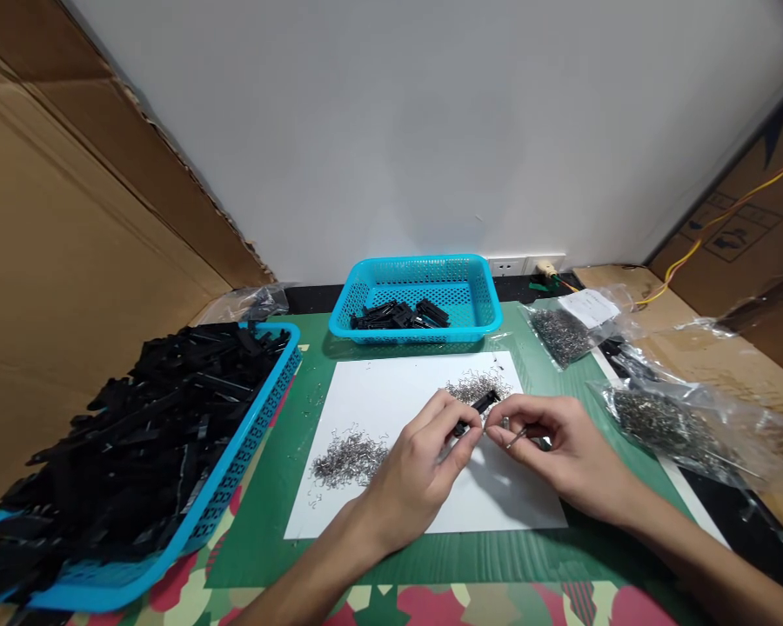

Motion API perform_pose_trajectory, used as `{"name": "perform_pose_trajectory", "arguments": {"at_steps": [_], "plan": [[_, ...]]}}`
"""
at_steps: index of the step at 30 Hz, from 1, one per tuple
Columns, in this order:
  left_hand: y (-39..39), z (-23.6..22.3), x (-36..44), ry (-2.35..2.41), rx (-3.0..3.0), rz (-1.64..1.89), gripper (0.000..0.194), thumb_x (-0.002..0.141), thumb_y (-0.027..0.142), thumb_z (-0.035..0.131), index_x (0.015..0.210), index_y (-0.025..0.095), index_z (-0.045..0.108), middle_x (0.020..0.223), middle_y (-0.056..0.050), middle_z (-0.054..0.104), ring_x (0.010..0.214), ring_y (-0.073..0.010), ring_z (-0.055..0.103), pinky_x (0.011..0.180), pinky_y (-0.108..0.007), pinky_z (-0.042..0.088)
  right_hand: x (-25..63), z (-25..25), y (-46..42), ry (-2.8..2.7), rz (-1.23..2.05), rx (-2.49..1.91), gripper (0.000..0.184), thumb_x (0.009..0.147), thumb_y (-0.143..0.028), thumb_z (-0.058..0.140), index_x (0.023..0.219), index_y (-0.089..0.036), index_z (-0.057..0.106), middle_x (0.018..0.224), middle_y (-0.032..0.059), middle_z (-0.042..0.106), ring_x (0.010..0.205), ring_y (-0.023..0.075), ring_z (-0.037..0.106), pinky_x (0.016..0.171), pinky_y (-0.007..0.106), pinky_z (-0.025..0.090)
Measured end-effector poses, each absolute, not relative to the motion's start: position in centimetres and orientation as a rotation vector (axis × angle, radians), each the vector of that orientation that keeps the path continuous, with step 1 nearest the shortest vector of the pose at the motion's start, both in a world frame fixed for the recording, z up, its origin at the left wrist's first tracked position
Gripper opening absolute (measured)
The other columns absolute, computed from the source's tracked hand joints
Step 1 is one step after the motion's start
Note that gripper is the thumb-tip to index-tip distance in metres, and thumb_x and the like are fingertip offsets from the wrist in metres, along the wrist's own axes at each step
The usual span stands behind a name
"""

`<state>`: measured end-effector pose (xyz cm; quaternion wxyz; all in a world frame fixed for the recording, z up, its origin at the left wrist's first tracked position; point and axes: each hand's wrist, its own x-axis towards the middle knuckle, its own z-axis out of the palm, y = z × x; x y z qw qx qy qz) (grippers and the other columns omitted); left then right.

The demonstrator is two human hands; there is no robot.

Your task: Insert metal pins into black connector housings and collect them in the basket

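Note:
My left hand (424,465) pinches a small black plastic part (485,402) above a white sheet (398,382). Close beside it, my right hand (554,443) is closed around a thin metal tool (517,436), whose far end is hidden in the palm. The fingertips of both hands nearly meet at the near end of the black part; whether a tiny piece is pinched there is too small to tell. Bent metal wire pieces lie on the sheet in two heaps: a left pile (349,458) next to my left wrist and a far pile (476,385) behind the black part.
At left, a large blue basket (231,469) is heaped with black plastic parts (143,426). A smaller blue basket (489,304) by the wall holds several black parts (401,315). Clear bags of metal pieces (565,335) lie at right, near a yellow cable (685,256). Cardboard walls flank both sides.

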<state>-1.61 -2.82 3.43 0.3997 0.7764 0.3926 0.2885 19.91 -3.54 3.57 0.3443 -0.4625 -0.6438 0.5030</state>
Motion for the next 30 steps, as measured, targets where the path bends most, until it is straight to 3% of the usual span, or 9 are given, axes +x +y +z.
{"name": "perform_pose_trajectory", "arguments": {"at_steps": [5, 9, 11, 15, 18, 24, 30], "plan": [[-3.1, 3.8, -1.5, 1.0, 1.999, 0.651, 0.022, 0.111, 0.033, 0.044, 0.118, 0.024, 0.063, 0.109, -0.005, 0.061, 0.1, -0.0184, 0.06, 0.091, -0.032, 0.047, 21.3, 4.0, -3.0, -1.673, 1.258, -1.266, 0.025, 0.094, -0.04, 0.067, 0.086, -0.018, 0.076, 0.058, -0.0045, 0.042, 0.055, 0.0115, 0.038, 0.052, 0.025, 0.03], [-3.3, 3.6, -1.3, 0.983, 2.125, 0.614, 0.039, 0.109, 0.032, 0.049, 0.148, 0.027, 0.049, 0.123, -0.009, 0.067, 0.107, -0.0231, 0.062, 0.093, -0.037, 0.051, 23.0, 4.4, -2.1, -1.657, 1.167, -1.396, 0.024, 0.087, -0.037, 0.073, 0.073, -0.017, 0.072, 0.058, -0.0052, 0.04, 0.054, 0.0104, 0.035, 0.05, 0.025, 0.026], [-3.4, 3.2, -1.1, 0.983, 2.203, 0.603, 0.048, 0.107, 0.035, 0.055, 0.152, 0.024, 0.046, 0.118, -0.01, 0.071, 0.1, -0.0246, 0.064, 0.087, -0.039, 0.051, 23.6, 4.5, -1.8, -1.693, 1.205, -1.459, 0.024, 0.084, -0.034, 0.075, 0.069, -0.017, 0.069, 0.057, -0.0049, 0.042, 0.054, 0.0101, 0.035, 0.05, 0.024, 0.026], [-3.7, 2.6, -0.8, 0.892, 2.339, 0.615, 0.032, 0.105, 0.038, 0.058, 0.129, 0.018, 0.066, 0.091, -0.005, 0.074, 0.08, -0.0218, 0.061, 0.077, -0.036, 0.045, 24.2, 4.4, -1.6, -1.806, 1.42, -1.521, 0.014, 0.08, -0.023, 0.074, 0.069, -0.016, 0.07, 0.059, -0.0018, 0.056, 0.054, 0.0102, 0.042, 0.049, 0.023, 0.029], [-3.7, 2.6, -0.7, 0.831, 2.38, 0.618, 0.028, 0.105, 0.038, 0.058, 0.119, 0.017, 0.07, 0.085, -0.003, 0.073, 0.079, -0.0205, 0.061, 0.075, -0.035, 0.039, 24.1, 4.2, -1.7, -1.835, 1.482, -1.545, 0.009, 0.079, -0.016, 0.07, 0.069, -0.016, 0.071, 0.06, -0.0009, 0.06, 0.054, 0.0102, 0.045, 0.049, 0.023, 0.029], [-3.6, 2.0, -0.9, 0.805, 2.415, 0.552, 0.031, 0.104, 0.041, 0.059, 0.121, 0.016, 0.069, 0.081, -0.001, 0.069, 0.081, -0.0194, 0.059, 0.076, -0.034, 0.037, 23.3, 3.8, -2.1, -1.908, 1.317, -1.596, 0.01, 0.077, -0.013, 0.067, 0.07, -0.018, 0.07, 0.061, -0.0005, 0.061, 0.057, 0.0115, 0.048, 0.05, 0.024, 0.03], [-3.5, 1.9, -0.8, 0.792, 2.443, 0.565, 0.034, 0.106, 0.041, 0.056, 0.124, 0.014, 0.067, 0.077, -0.001, 0.067, 0.077, -0.0182, 0.058, 0.075, -0.033, 0.039, 22.6, 3.5, -2.5, -1.994, 1.106, -1.633, 0.015, 0.085, -0.024, 0.064, 0.073, -0.018, 0.071, 0.057, 0.0001, 0.061, 0.052, 0.0116, 0.046, 0.049, 0.026, 0.031]]}}
